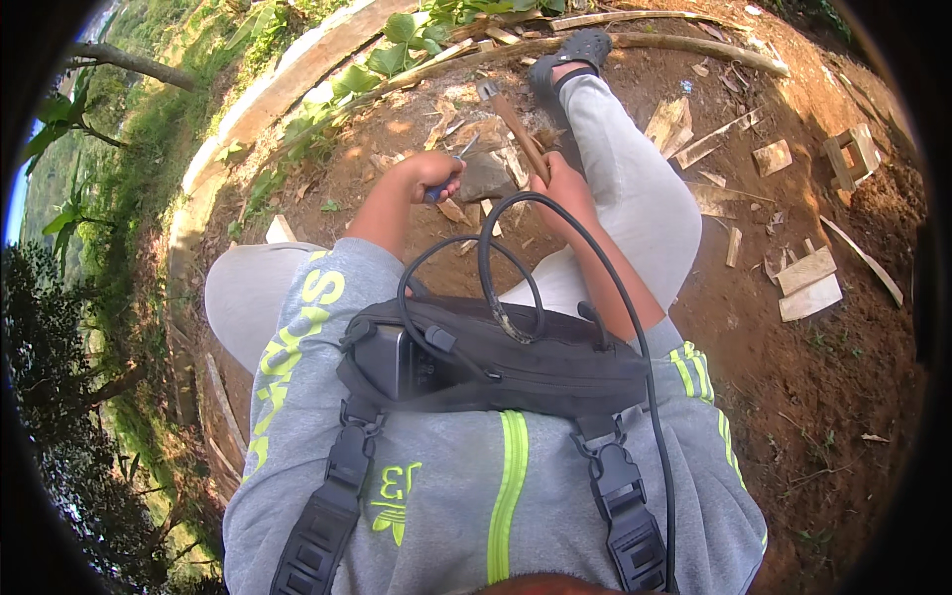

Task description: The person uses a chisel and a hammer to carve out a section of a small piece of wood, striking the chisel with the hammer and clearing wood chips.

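So the step in hand looks like hammer-and-blue-tool work, somewhere between strikes I'd guess, since the two tools are apart in the head view. The left hand (433,178) has its fingers curled tight round the handle of the blue tool (433,193), a screwdriver or small chisel, can't tell which. Its thin metal shaft sticks out past the fist, pointing away from the body and to the right. The right hand (567,193) is wrapped round the lower end of the hammer (518,129), with the wooden handle running up and left out of the grip and the metal head well clear of the fingers, toward the far edge of the dirt (734,317).

Between and just beyond the fists there's a grey block (484,177), stone or wood, hard to say, with wood scraps round it. Can't tell if the shaft's tip touches anything.

Next move, as I'd judge it: seat that tip firmly before any blow, and keep the left fingers low on the handle. Also watch the shoe (577,61) by the pole (694,45) at the dirt's far edge, since the hammer head is near it.
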`<action>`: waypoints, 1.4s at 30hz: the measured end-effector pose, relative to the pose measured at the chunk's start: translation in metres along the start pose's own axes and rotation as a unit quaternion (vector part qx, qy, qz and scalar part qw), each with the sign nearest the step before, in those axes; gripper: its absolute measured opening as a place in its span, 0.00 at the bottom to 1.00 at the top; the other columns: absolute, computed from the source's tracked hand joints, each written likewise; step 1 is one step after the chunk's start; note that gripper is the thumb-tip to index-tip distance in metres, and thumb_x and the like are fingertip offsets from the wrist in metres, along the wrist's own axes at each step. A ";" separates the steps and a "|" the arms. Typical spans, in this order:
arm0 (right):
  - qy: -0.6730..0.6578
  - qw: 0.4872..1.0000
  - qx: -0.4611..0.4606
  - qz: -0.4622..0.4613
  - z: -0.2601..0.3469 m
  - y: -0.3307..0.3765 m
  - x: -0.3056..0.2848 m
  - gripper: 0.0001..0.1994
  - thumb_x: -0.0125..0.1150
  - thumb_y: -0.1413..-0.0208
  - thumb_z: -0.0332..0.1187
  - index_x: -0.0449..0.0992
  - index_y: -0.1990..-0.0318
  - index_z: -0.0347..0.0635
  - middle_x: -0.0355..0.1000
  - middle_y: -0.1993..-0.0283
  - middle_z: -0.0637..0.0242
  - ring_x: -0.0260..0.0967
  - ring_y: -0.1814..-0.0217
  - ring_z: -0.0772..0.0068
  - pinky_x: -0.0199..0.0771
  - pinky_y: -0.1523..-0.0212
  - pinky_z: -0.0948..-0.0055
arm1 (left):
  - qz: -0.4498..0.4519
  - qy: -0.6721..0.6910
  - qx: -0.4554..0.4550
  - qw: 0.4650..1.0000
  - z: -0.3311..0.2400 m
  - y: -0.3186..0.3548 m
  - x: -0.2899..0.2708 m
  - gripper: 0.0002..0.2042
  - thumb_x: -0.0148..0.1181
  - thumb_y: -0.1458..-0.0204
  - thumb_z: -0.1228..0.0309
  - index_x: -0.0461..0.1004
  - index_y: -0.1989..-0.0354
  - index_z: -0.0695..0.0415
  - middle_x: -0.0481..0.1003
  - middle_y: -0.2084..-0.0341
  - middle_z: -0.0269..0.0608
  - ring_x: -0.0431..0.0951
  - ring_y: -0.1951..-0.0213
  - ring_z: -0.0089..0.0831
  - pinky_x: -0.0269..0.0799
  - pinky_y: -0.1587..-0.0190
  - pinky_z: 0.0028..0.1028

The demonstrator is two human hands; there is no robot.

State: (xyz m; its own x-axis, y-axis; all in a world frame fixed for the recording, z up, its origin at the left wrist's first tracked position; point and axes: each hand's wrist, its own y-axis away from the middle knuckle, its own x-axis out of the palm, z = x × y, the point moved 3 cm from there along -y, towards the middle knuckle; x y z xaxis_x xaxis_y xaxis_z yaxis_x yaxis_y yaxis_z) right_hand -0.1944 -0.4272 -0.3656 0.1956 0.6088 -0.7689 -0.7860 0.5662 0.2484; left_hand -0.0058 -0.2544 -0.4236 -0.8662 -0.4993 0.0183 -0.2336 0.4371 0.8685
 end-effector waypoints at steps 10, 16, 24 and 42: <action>0.003 0.995 -0.037 0.093 0.028 0.026 -0.017 0.14 0.62 0.33 0.44 0.81 0.55 0.44 0.81 0.60 0.48 0.79 0.54 0.43 0.76 0.54 0.49 | 0.031 0.266 -0.053 0.962 0.006 0.012 0.016 0.13 0.57 0.30 0.66 0.64 0.69 0.51 0.64 0.84 0.23 0.62 0.86 0.11 0.59 0.89 0.13; 0.055 0.992 -0.014 0.108 -0.007 0.017 0.022 0.17 0.60 0.32 0.47 0.80 0.54 0.40 0.80 0.61 0.44 0.79 0.54 0.40 0.76 0.54 0.48 | -0.021 0.078 -0.079 0.994 -0.004 0.064 0.040 0.09 0.54 0.29 0.69 0.69 0.65 0.54 0.62 0.85 0.22 0.60 0.87 0.12 0.58 0.87 0.15; 0.051 0.991 0.044 0.116 -0.034 0.007 0.024 0.19 0.58 0.31 0.46 0.79 0.56 0.34 0.80 0.60 0.42 0.79 0.53 0.40 0.76 0.52 0.47 | 0.015 -0.009 -0.073 0.997 -0.011 0.064 0.057 0.09 0.55 0.30 0.71 0.78 0.64 0.57 0.66 0.84 0.24 0.61 0.86 0.14 0.56 0.85 0.18; 0.004 0.987 -0.048 0.155 0.003 0.018 0.020 0.24 0.57 0.31 0.51 0.82 0.56 0.34 0.82 0.61 0.45 0.81 0.55 0.43 0.79 0.54 0.49 | -0.045 0.087 -0.073 0.993 -0.002 0.063 0.051 0.09 0.50 0.28 0.69 0.71 0.63 0.56 0.61 0.84 0.21 0.60 0.86 0.12 0.56 0.87 0.15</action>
State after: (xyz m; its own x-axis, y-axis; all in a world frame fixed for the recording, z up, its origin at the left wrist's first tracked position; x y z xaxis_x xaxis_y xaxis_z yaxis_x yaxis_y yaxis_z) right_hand -0.2029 -0.4026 -0.3748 -0.0680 0.7394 -0.6698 -0.8595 0.2975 0.4157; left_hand -0.0635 -0.2536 -0.3668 -0.7528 -0.6582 0.0107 -0.2302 0.2785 0.9324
